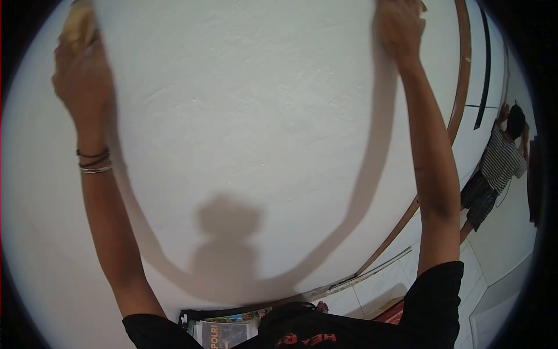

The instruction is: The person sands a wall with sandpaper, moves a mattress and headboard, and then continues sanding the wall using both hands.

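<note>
We press both hands high on a rough white wall (250,110)

Head view: our left hand (81,75) grips a tan pad (78,23), maybe a sponge or sanding block, flat to the plaster; the pad sits just above the knuckles, its long axis running up the wall. Our right hand (400,29) lies well apart at the same height, its fingers cut off by the frame, so we cannot tell its hold. A brown trim (459,93) runs beside it; another person (494,168) works farther off
</note>
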Tool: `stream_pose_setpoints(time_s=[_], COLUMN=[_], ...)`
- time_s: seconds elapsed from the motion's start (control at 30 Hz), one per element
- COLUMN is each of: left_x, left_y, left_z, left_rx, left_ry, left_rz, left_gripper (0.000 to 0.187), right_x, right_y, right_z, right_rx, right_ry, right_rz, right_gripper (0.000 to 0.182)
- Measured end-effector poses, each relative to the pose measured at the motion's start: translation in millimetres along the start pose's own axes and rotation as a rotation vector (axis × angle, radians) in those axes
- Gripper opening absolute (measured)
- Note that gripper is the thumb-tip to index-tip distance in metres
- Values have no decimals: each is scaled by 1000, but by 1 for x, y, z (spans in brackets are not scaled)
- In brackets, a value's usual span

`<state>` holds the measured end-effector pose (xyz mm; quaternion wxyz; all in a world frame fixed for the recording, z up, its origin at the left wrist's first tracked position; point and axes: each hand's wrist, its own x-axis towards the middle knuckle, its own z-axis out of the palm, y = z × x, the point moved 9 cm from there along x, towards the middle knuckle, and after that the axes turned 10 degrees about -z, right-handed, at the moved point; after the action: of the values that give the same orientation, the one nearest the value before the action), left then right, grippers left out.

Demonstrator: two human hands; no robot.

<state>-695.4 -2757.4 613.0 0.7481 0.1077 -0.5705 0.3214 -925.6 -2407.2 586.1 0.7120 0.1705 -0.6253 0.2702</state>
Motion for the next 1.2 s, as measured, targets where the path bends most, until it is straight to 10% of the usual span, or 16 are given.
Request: stream_pose_setpoints(time_s=[0.17, 0.27, 0.33, 0.4, 0.53, 0.63, 0.77, 1.07, 1.2], left_x=[6, 6, -3, -18, -47, -26, -17, -49, -48], left_y=[101, 31, -50, -151, -131, -1, 71, -30, 101], left_z=[-19, 24, 64, 66, 24, 9, 0, 11, -15], left_rx=[-80, -64, 665, 27, -66, -77, -55, -217, 90], left_ry=[-183, -44, -92, -223, -187, -34, -28, -92, -127], left_rz=[-101, 145, 324, -280, -698, -52, 88, -380, 137], left_gripper=[47, 36, 37, 43, 53, 30, 37, 45, 45], right_x=[-7, 12, 22, 14, -8, -11, -41, -35, -58], right_y=[-142, -109, -54, 29, 40, -42, -162, -10, -107], right_z=[5, 29, 19, 32, 15, 52, 25, 28, 28], right_rx=[190, 36, 192, 167, 189, -118, 172, 195, 24], right_ry=[-111, -8, -119, -216, -15, -134, -125, -20, -119], right_rz=[-395, -312, -16, 324, 458, -29, -547, 67, -280], right_gripper=[45, 50, 54, 54, 51, 48, 40, 47, 43])
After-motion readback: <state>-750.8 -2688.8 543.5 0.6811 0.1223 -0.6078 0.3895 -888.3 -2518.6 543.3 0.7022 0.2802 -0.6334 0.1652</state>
